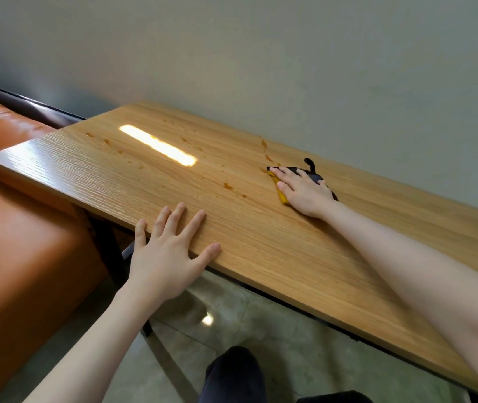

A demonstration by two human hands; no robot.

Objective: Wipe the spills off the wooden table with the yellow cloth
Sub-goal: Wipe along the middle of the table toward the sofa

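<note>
Nearest, left hand [164,257] flat on wooden table [275,242] near edge, fingers straight and spread, gripping nothing. Farther off, right hand [301,190] pressing yellow cloth [282,196] flat, fingers extended; dark part of cloth showing beyond knuckles. Brown spills [227,186] just beyond right fingertips, more scattered well past left fingertips. No writing or containers visible. Orange sofa [22,242] left of left fingers.

One wooden table [261,237], one yellow cloth [280,195], two hands, many spills [227,186].
</note>
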